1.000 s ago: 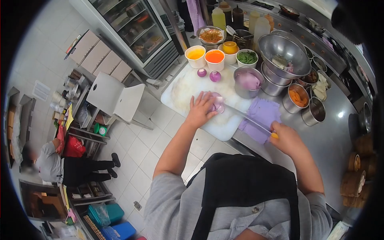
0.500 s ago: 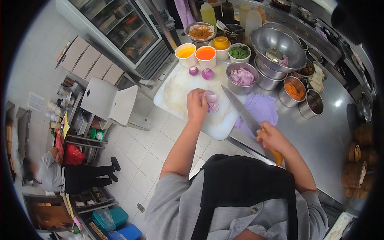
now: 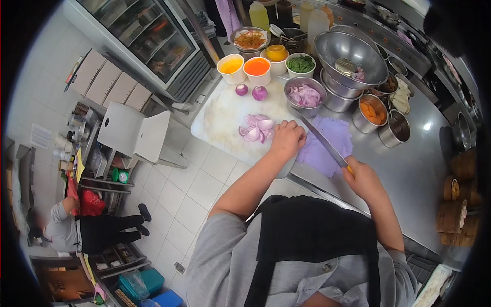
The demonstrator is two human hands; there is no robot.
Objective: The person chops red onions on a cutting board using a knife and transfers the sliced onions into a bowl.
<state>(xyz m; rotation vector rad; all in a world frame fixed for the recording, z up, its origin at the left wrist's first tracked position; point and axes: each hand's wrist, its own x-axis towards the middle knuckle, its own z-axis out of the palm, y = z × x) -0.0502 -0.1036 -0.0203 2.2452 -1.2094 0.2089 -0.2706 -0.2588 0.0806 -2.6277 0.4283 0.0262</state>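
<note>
Board is lying beside a bare knife.
Right hand is gripping it, closed; left hand is resting half-curled nearby, contents hidden: a sideways slip could be cutting its fingers. Onion slices are sitting loose on the board.

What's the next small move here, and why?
Probably move the left hand onto the cut onion pieces to gather them: they lie loosely spread on the cutting board beside that hand, while the right hand holds the knife off to their side.
</note>
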